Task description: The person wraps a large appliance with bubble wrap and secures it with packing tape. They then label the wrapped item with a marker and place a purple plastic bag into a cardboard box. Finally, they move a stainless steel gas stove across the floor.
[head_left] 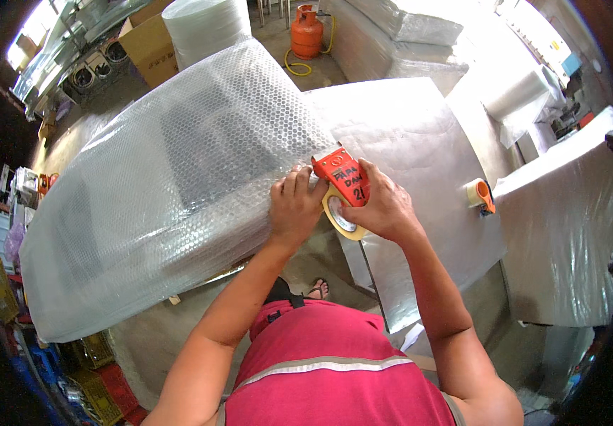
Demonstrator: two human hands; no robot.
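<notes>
at the wrap's near edge, your left hand (294, 206) presses the bubble wrap (178, 177) flat with spread fingers so your right hand (381, 206), clenched around the red tape dispenser (342, 186), can lay tape.

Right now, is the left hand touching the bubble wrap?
Touching. The head view shows the left hand pressed flat on the bubble wrap, beside the tape dispenser.

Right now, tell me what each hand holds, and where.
Right hand grips the tape dispenser around its body. Left hand holds nothing; it presses flat on the bubble wrap.
</notes>
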